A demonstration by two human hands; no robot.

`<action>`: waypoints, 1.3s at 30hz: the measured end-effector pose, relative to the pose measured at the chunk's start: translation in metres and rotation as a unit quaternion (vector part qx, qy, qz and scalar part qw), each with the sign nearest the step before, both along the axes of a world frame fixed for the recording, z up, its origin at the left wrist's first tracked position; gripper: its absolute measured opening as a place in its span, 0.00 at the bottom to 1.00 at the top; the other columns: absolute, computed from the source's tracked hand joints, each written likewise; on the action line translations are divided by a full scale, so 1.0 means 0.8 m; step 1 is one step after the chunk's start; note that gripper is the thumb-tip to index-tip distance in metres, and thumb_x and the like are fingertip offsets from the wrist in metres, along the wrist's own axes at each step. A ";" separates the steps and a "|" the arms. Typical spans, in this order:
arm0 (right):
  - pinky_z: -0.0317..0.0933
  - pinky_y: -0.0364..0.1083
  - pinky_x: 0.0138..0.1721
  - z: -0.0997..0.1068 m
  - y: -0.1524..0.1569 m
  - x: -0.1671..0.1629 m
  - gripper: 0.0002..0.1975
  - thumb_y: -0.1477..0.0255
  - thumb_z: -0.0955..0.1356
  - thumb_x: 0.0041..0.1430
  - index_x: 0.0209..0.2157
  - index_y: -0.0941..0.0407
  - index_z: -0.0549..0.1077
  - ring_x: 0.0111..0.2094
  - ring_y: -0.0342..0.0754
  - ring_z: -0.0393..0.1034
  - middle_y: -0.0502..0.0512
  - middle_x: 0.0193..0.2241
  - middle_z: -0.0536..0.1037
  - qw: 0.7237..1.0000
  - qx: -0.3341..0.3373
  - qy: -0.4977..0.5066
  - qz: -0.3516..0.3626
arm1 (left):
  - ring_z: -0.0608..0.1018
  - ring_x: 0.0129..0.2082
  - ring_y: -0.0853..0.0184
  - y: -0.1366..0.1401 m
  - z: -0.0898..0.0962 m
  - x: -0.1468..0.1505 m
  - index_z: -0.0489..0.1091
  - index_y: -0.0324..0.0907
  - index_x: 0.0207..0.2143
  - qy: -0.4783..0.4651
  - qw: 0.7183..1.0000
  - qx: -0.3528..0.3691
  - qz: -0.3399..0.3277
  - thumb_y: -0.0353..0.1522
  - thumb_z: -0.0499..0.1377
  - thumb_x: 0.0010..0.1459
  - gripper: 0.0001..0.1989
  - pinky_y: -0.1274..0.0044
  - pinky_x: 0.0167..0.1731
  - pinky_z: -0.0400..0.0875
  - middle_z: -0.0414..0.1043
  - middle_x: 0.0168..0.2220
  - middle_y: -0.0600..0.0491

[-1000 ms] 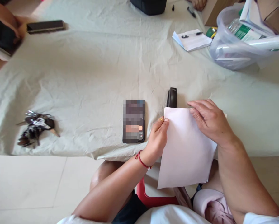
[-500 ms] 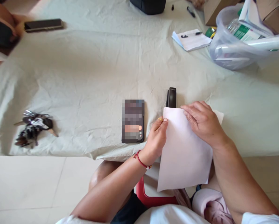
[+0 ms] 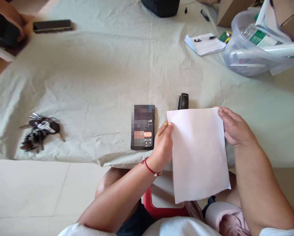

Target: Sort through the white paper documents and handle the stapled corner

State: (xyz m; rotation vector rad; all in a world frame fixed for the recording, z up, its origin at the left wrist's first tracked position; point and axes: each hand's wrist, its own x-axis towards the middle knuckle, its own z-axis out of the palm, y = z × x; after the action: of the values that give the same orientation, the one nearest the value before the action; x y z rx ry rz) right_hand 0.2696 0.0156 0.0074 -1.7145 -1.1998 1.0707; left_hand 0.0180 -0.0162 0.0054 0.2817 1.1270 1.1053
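A: Starting far left, nine o'clock from the paper — a bunch of keys, well apart on the cloth-covered worktop. And the phone at ten?

B: Just beside the left hand, so I'd keep that wrist quiet.

A: How's the hold there?

B: That grip pinches the paper's edge at ten o'clock, thumb on top, fingers hidden underneath. Light pressure should do; a hard squeeze could crease it.

A: Here's the paper itself, strung between both hands, its near end reaching past the worktop's edge!

B: One sheet or several, I can't tell. If several, edges are best kept flush.

A: Black stapler between eleven and twelve, its near end hidden behind the paper. Then the right hand?

B: Grip closed on the far corner, one o'clock — thumb higher up than the left one. Evening up the thumbs should keep the paper flat.
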 end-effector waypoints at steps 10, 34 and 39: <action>0.80 0.61 0.56 0.028 -0.016 0.023 0.27 0.45 0.83 0.51 0.37 0.55 0.85 0.48 0.64 0.86 0.63 0.40 0.88 0.973 -0.170 0.150 0.032 | 0.80 0.48 0.60 0.005 0.004 -0.001 0.75 0.43 0.37 -0.014 1.000 -0.017 0.009 0.40 0.72 0.56 0.14 0.69 0.54 0.72 0.79 0.43 0.51; 0.80 0.57 0.55 0.009 -0.010 -0.007 0.33 0.45 0.86 0.42 0.41 0.54 0.85 0.44 0.56 0.85 0.54 0.38 0.88 0.988 -0.047 0.142 -0.048 | 0.72 0.37 0.68 0.005 -0.009 -0.010 0.70 0.45 0.34 0.081 0.993 0.089 -0.003 0.41 0.71 0.64 0.15 0.78 0.42 0.70 0.70 0.36 0.56; 0.78 0.53 0.55 0.004 -0.007 -0.010 0.32 0.49 0.89 0.36 0.39 0.54 0.87 0.42 0.53 0.84 0.54 0.38 0.88 0.982 -0.030 0.179 -0.061 | 0.74 0.41 0.67 0.007 -0.012 -0.010 0.69 0.45 0.35 0.107 0.992 0.074 -0.011 0.41 0.68 0.66 0.13 0.78 0.45 0.71 0.72 0.39 0.54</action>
State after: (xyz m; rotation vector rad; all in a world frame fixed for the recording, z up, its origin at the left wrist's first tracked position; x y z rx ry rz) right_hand 0.2617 0.0102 0.0103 -1.5352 -0.8338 1.2841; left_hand 0.0103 -0.0103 -0.0040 0.5372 1.2293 1.1606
